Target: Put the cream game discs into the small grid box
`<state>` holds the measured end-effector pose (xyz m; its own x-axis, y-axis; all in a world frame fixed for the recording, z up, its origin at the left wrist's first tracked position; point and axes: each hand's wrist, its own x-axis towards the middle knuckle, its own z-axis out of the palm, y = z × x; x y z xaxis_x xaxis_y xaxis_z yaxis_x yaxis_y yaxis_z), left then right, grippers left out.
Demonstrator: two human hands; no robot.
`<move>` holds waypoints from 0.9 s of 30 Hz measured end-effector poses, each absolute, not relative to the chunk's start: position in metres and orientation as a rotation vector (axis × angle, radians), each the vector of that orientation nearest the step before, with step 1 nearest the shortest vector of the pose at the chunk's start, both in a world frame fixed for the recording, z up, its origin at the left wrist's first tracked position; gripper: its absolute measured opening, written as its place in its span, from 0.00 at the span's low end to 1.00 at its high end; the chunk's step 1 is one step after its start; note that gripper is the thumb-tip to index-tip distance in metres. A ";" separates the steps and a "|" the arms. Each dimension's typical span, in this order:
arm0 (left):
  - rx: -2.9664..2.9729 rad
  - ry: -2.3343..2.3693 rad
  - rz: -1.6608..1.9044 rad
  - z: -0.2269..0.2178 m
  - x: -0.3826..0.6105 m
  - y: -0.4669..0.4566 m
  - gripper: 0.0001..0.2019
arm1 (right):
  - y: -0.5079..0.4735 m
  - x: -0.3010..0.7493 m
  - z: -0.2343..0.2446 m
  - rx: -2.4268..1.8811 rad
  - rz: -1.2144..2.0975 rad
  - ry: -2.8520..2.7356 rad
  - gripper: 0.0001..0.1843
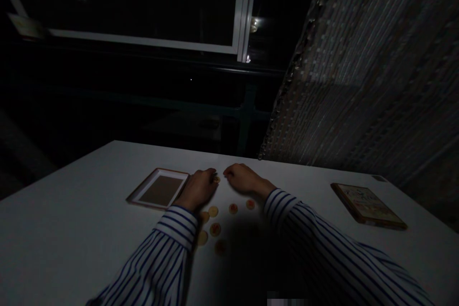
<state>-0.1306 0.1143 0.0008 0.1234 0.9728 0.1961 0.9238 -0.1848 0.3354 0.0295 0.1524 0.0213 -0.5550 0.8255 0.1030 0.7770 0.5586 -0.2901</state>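
My left hand (198, 188) is curled at the table's middle, its fingers closed on a small round xiangqi piece (216, 180) with a dark mark. Just across a narrow gap, my right hand (244, 178) has its fingers bent together; anything inside them is hidden. Nearer to me lie several more round pieces. A red-marked piece (233, 208) and another red-marked piece (250, 204) sit below my right hand. By my left wrist are a plain-faced piece (213, 211) and a red-marked piece (215, 229). Some pieces are in shadow.
A shallow open box part (134, 196) with a brownish inside lies left of my left hand. On the right of the white table (297, 186) is a flat box with a printed lid (369, 203). A bead curtain (344, 81) hangs behind, beside a dark window.
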 end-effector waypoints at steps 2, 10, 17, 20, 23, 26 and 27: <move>2.280 1.911 0.562 0.000 -0.131 0.114 0.18 | 0.154 0.026 0.016 -1.354 0.302 -2.570 0.18; 2.318 1.944 0.572 -0.003 -0.130 0.113 0.17 | 0.155 0.018 0.005 -1.362 0.260 -2.588 0.18; 2.377 1.955 0.546 -0.003 -0.130 0.113 0.14 | 0.154 0.013 0.002 -1.352 0.263 -2.609 0.17; 2.404 1.958 0.542 -0.003 -0.129 0.113 0.13 | 0.153 0.012 0.002 -1.357 0.288 -2.613 0.16; 2.399 1.973 0.532 -0.002 -0.129 0.113 0.13 | 0.151 0.012 0.004 -1.345 0.329 -2.601 0.17; 2.376 1.970 0.546 0.000 -0.128 0.114 0.15 | 0.151 0.013 0.005 -1.301 0.382 -2.577 0.18; 2.375 1.960 0.563 0.002 -0.128 0.114 0.16 | 0.151 0.014 0.005 -1.285 0.400 -2.566 0.18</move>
<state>-0.1281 0.1143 0.0016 0.1515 0.9520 0.2660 0.9480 -0.2161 0.2335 0.0140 0.1507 0.0049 -0.5828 0.8072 0.0935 0.7406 0.5749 -0.3478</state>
